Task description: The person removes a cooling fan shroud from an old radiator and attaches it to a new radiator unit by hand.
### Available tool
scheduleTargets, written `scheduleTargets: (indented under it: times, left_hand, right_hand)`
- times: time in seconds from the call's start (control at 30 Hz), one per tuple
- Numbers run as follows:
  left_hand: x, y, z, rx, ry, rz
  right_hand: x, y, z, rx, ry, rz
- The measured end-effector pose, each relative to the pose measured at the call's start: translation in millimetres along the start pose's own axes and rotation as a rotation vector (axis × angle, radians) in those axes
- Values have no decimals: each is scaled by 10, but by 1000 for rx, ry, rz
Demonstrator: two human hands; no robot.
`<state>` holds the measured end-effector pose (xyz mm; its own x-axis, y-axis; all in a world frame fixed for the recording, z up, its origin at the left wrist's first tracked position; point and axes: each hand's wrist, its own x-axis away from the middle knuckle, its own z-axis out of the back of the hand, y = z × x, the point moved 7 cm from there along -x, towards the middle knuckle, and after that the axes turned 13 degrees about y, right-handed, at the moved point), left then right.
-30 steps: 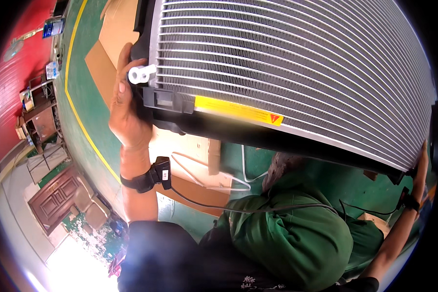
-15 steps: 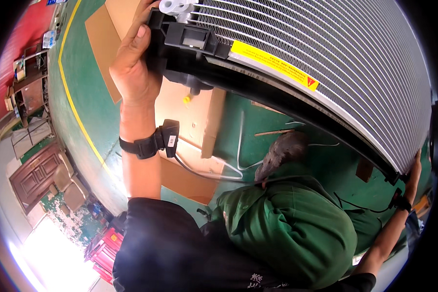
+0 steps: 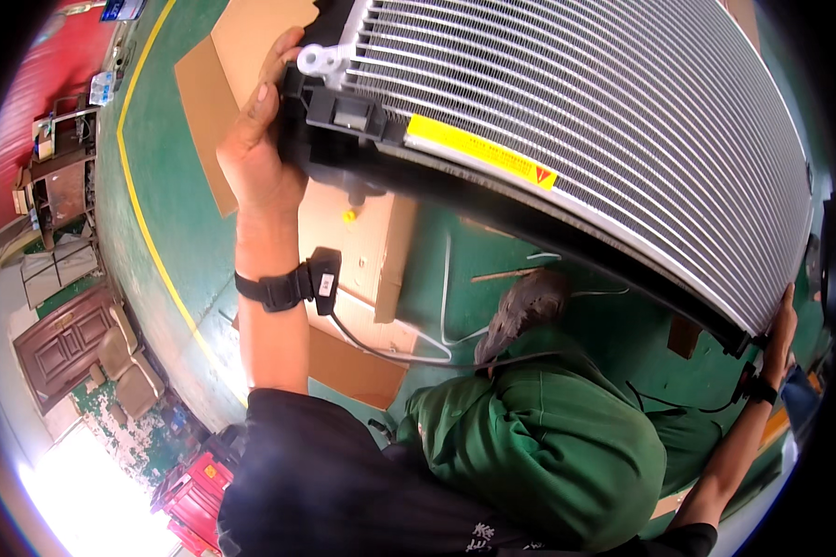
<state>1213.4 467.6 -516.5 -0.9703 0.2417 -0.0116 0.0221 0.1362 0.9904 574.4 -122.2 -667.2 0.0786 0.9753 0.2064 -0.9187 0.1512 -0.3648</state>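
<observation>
A large car radiator [image 3: 576, 102] with silver fins, black plastic end parts and a yellow warning label [image 3: 481, 151] hangs tilted in front of me. My left hand [image 3: 262, 158] wraps round its black left end, close to a pale metal bracket [image 3: 323, 60]. At the lower right corner, my right hand [image 3: 782, 330] grips the other end; its fingers are partly hidden by the radiator. A yellow-tipped fitting [image 3: 348, 215] sticks out beneath the left end. Each wrist wears a strapped black device with a cable.
Below lies a cardboard box [image 3: 353, 251] with open flaps on a green floor with a yellow line [image 3: 144, 200]. A thin stick [image 3: 503, 275] and a grey object [image 3: 527, 306] are near my green clothing [image 3: 548, 436]. Shelves [image 3: 65, 195], a wooden door [image 3: 65, 343] and red cases [image 3: 195, 492] stand left.
The radiator has shifted slightly left and lower in view, with both hands still on it. The surroundings have also shifted a little as the view moved.
</observation>
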Motion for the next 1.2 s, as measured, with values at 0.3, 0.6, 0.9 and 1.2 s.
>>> scheduleTargets:
  times: [0.3,0.6,0.9,1.2]
  left_hand:
    - [69,27,-31,22,3,77]
    - [25,-39,-113,-246,-16,101]
    - [12,-15,-85,-176,53,186]
    - [35,-11,65,-197,46,180]
  right_hand:
    - [-176,301,28,-69,15,-144]
    - [35,299,95,-171,47,-245]
    - [262,91,91,-302,5,-175]
    - [173,15,144,-65,15,29]
